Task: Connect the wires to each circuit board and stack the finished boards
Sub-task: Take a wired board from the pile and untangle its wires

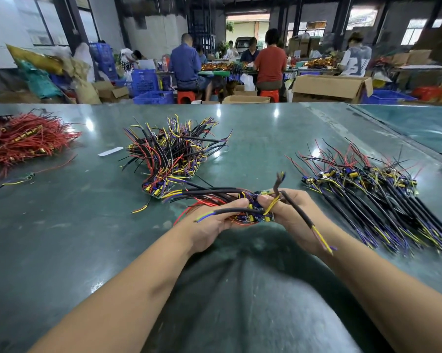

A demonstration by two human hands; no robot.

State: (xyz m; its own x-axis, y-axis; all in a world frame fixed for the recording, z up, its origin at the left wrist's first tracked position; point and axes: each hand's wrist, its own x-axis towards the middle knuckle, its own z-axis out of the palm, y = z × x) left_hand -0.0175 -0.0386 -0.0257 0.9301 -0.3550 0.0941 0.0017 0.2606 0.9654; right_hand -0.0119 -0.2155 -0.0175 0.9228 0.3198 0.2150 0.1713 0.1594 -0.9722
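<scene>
My left hand (214,220) grips a small stack of circuit boards (255,215) with black, red, yellow and purple wires fanning out to the left. My right hand (291,212) pinches yellow wires at the top board, and a black sheathed cable (300,217) with yellow and purple ends hangs down over its palm. A tangled pile of wired boards (171,156) lies on the table ahead of my left hand. On the right, a laid-out row of boards with long black cables (382,197) stretches across the table.
A heap of red wires (23,141) sits at the far left of the green table (87,238), with a white strip (110,151) and a loose wire (18,180) nearby. Beyond the table, several people sit at another bench among cardboard boxes and blue crates.
</scene>
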